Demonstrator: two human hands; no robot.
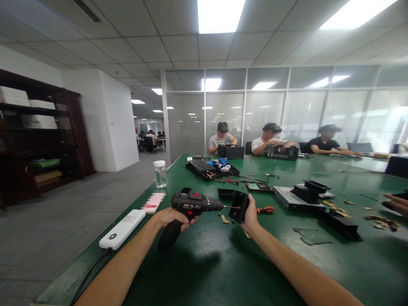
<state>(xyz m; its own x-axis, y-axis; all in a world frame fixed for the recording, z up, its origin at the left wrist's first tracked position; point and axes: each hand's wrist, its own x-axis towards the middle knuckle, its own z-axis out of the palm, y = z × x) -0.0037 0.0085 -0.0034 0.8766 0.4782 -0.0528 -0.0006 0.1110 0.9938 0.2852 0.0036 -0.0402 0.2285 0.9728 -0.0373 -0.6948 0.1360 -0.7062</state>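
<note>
My left hand (178, 217) is wrapped round the grip of a black cordless drill (194, 202), which lies level and points right. Its long bit reaches into a small black plastic box (238, 206); whether it touches a screw inside I cannot tell. That box is tilted, its hollow side turned toward the drill, and my right hand (250, 214) grips it from the right. Just beyond lies another black plastic part (226, 194). A screwdriver with an orange and black handle (266, 210) rests right of my right hand. Small brass-coloured pieces (225, 219) lie beneath the bit.
Left stand a white power strip (123, 229), a pink phone-like item (154, 203) and a clear jar (160, 174). Rightward are a silver drive (296, 199), black housings (339, 224), metal pieces and a glass shard (311, 236). Another person's hand (395, 204) shows at far right; three people sit opposite.
</note>
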